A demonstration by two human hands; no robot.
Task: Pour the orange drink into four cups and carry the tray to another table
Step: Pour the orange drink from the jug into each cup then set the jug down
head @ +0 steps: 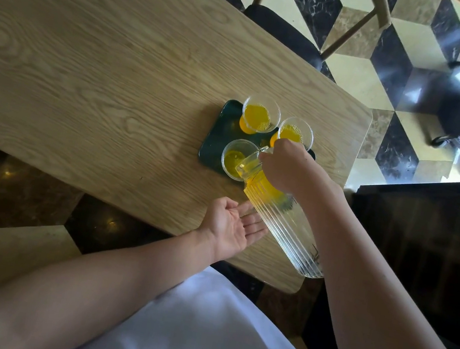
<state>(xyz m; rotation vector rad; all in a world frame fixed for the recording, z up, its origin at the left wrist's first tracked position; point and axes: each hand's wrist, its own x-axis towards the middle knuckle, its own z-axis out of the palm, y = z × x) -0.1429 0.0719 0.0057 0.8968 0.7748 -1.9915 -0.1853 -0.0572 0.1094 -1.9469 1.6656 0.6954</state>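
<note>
Only three clear cups showed on the dark green tray (212, 143); a fourth could not be made out, and the right hand (280, 168) covered part of the tray's near right side. That hand was wrapped round the neck of the ribbed glass pitcher (280, 229), which was tipped steeply, its mouth over the rim of the near cup (236, 160), where a little orange drink lay. The far cup (260, 115) and the right-hand cup (296, 132) each held more of it. The left hand (231, 228) lay palm up, fingers relaxed, touching the pitcher's side and grasping nothing. The tray sat near the right end of the wooden table (89, 57), close to its rounded corner. Broad bare tabletop stretched away to the left. A wooden chair (282, 26) stood at the far edge on the chequered floor (360, 74).
</note>
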